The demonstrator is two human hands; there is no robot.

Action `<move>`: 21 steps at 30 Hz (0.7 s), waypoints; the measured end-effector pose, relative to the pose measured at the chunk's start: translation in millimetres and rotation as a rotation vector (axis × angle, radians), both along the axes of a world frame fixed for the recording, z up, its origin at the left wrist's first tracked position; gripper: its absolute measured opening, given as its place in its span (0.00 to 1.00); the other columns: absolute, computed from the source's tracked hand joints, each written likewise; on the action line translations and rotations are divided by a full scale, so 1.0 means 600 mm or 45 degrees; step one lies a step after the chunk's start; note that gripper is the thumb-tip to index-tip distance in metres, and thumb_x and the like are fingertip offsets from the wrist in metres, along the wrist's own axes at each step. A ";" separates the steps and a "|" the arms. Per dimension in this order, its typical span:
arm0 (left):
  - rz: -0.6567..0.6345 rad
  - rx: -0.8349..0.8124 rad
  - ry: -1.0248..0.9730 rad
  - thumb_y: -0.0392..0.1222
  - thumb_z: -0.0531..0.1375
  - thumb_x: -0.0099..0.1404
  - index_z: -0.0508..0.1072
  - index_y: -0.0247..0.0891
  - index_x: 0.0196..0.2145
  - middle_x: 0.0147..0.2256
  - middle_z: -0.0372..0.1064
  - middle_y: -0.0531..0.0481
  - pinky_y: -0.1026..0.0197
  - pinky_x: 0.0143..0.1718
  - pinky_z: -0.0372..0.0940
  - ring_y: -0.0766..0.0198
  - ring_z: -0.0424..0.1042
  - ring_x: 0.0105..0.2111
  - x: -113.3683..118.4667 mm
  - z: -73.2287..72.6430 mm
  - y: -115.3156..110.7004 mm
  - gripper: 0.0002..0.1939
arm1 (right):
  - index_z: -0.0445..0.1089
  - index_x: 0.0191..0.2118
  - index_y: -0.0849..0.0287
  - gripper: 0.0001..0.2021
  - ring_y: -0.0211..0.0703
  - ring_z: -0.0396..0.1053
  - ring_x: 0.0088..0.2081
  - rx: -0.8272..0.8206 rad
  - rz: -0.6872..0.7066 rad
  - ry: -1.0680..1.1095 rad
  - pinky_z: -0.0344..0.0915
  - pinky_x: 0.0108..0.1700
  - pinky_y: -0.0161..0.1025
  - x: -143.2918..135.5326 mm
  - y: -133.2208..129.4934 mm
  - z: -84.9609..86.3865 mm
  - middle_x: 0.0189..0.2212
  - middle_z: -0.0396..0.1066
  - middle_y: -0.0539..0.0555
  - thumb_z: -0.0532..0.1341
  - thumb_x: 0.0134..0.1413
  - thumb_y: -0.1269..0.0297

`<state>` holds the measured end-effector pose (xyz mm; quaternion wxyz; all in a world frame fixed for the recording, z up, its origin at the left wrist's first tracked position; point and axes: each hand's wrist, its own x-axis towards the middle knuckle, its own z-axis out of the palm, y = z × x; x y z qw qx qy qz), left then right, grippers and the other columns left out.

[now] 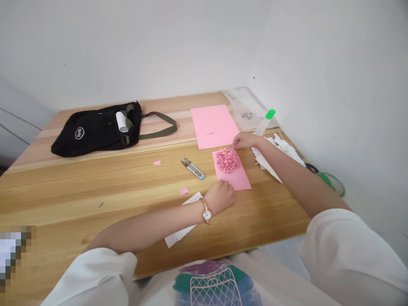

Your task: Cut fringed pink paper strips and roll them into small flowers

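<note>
A small pink sheet (239, 182) lies on the table, with a round, fluffy pink cluster (227, 160), like a frilly flower, on its upper part. My right hand (245, 140) is at the cluster's upper right edge, fingertips pinched together; whatever is between them is too small to make out. At the sheet's lower left edge is my left hand (219, 197), closed with the fingers curled under, so its grip is hidden. A white paper strip (181, 233) passes under my left wrist. Blue-handled thread snips (193, 168) rest left of the sheet.
A larger pink sheet (212, 123) lies farther back. To the left sits a black bag (95, 131) with a white roll (121, 122) on it. Pink scraps (184, 191) dot the table. White papers (283, 148) and a green-capped bottle (265, 122) are at the right.
</note>
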<state>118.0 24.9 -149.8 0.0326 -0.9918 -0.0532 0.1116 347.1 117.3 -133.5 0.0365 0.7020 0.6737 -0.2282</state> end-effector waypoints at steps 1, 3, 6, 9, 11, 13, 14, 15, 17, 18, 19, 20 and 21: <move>-0.001 -0.005 0.002 0.29 0.52 0.64 0.74 0.28 0.33 0.31 0.71 0.38 0.59 0.26 0.51 0.55 0.70 0.33 0.000 0.001 -0.002 0.11 | 0.77 0.33 0.63 0.10 0.45 0.73 0.37 -0.009 0.004 -0.012 0.65 0.36 0.33 -0.001 0.001 0.000 0.33 0.78 0.55 0.61 0.44 0.68; -0.003 -0.014 0.007 0.28 0.52 0.64 0.74 0.28 0.32 0.31 0.71 0.38 0.59 0.26 0.51 0.55 0.70 0.33 0.002 0.001 -0.005 0.11 | 0.77 0.33 0.63 0.10 0.45 0.73 0.37 -0.021 0.004 -0.040 0.65 0.36 0.34 -0.003 0.002 0.001 0.33 0.78 0.55 0.62 0.43 0.68; 0.001 -0.016 0.011 0.28 0.51 0.64 0.74 0.28 0.32 0.31 0.71 0.37 0.59 0.26 0.52 0.56 0.70 0.33 0.008 0.000 -0.008 0.11 | 0.77 0.33 0.62 0.09 0.44 0.72 0.36 -0.029 -0.005 -0.085 0.64 0.35 0.33 -0.003 0.000 0.004 0.33 0.78 0.54 0.62 0.43 0.69; 0.014 -0.013 0.001 0.29 0.51 0.65 0.74 0.28 0.32 0.31 0.71 0.37 0.59 0.26 0.52 0.56 0.69 0.33 0.014 -0.001 -0.010 0.12 | 0.78 0.32 0.61 0.08 0.43 0.72 0.36 -0.025 -0.016 -0.124 0.64 0.34 0.32 -0.003 -0.002 0.008 0.33 0.78 0.53 0.62 0.43 0.69; 0.019 -0.013 -0.010 0.29 0.50 0.65 0.74 0.27 0.32 0.31 0.70 0.37 0.59 0.26 0.51 0.55 0.69 0.33 0.019 -0.001 -0.011 0.12 | 0.78 0.31 0.60 0.08 0.43 0.73 0.35 -0.022 -0.025 -0.150 0.65 0.34 0.32 -0.001 -0.002 0.008 0.32 0.78 0.53 0.62 0.43 0.70; 0.017 -0.018 -0.022 0.29 0.50 0.65 0.73 0.28 0.32 0.31 0.70 0.37 0.59 0.26 0.50 0.55 0.69 0.33 0.024 -0.001 -0.011 0.12 | 0.78 0.31 0.60 0.08 0.43 0.73 0.35 -0.021 -0.038 -0.175 0.65 0.34 0.32 0.002 0.000 0.007 0.31 0.78 0.53 0.62 0.43 0.70; 0.015 -0.021 -0.026 0.29 0.50 0.65 0.73 0.28 0.32 0.31 0.70 0.37 0.59 0.26 0.50 0.55 0.69 0.33 0.027 -0.001 -0.011 0.12 | 0.78 0.32 0.59 0.08 0.43 0.73 0.35 -0.020 -0.046 -0.187 0.65 0.34 0.32 0.004 0.001 0.006 0.31 0.78 0.53 0.62 0.43 0.70; 0.013 -0.023 -0.031 0.29 0.50 0.65 0.73 0.28 0.32 0.31 0.70 0.37 0.59 0.26 0.49 0.55 0.69 0.33 0.031 -0.001 -0.011 0.12 | 0.78 0.32 0.59 0.08 0.43 0.73 0.35 -0.020 -0.055 -0.199 0.65 0.34 0.33 0.006 0.002 0.006 0.31 0.78 0.52 0.62 0.43 0.71; 0.013 -0.025 -0.041 0.29 0.50 0.65 0.73 0.28 0.32 0.31 0.70 0.37 0.59 0.26 0.49 0.55 0.68 0.33 0.038 -0.001 -0.011 0.12 | 0.78 0.32 0.59 0.09 0.44 0.73 0.35 -0.019 -0.068 -0.220 0.65 0.35 0.33 0.010 0.003 0.005 0.31 0.78 0.53 0.62 0.43 0.71; 0.013 -0.026 -0.046 0.29 0.50 0.65 0.73 0.28 0.32 0.31 0.70 0.37 0.59 0.26 0.48 0.55 0.68 0.33 0.041 -0.002 -0.011 0.12 | 0.78 0.33 0.60 0.09 0.44 0.73 0.36 -0.018 -0.074 -0.228 0.65 0.35 0.33 0.011 0.004 0.005 0.32 0.78 0.53 0.62 0.43 0.71; 0.014 -0.026 -0.051 0.29 0.50 0.65 0.73 0.27 0.32 0.31 0.70 0.37 0.59 0.25 0.48 0.55 0.68 0.33 0.045 -0.002 -0.011 0.12 | 0.78 0.33 0.60 0.09 0.44 0.73 0.36 -0.016 -0.080 -0.236 0.65 0.36 0.33 0.013 0.004 0.005 0.32 0.78 0.54 0.62 0.43 0.71; 0.014 -0.027 -0.056 0.29 0.49 0.65 0.72 0.27 0.32 0.31 0.70 0.37 0.59 0.25 0.48 0.55 0.68 0.33 0.048 -0.003 -0.011 0.12 | 0.78 0.34 0.61 0.10 0.45 0.73 0.36 -0.014 -0.084 -0.241 0.65 0.36 0.34 0.014 0.004 0.006 0.33 0.78 0.54 0.62 0.43 0.71; 0.012 -0.028 -0.061 0.29 0.49 0.66 0.72 0.27 0.32 0.31 0.70 0.37 0.59 0.26 0.48 0.56 0.68 0.32 0.050 -0.004 -0.011 0.12 | 0.78 0.34 0.61 0.10 0.45 0.73 0.36 -0.015 -0.089 -0.245 0.65 0.37 0.34 0.015 0.003 0.006 0.33 0.78 0.55 0.62 0.44 0.71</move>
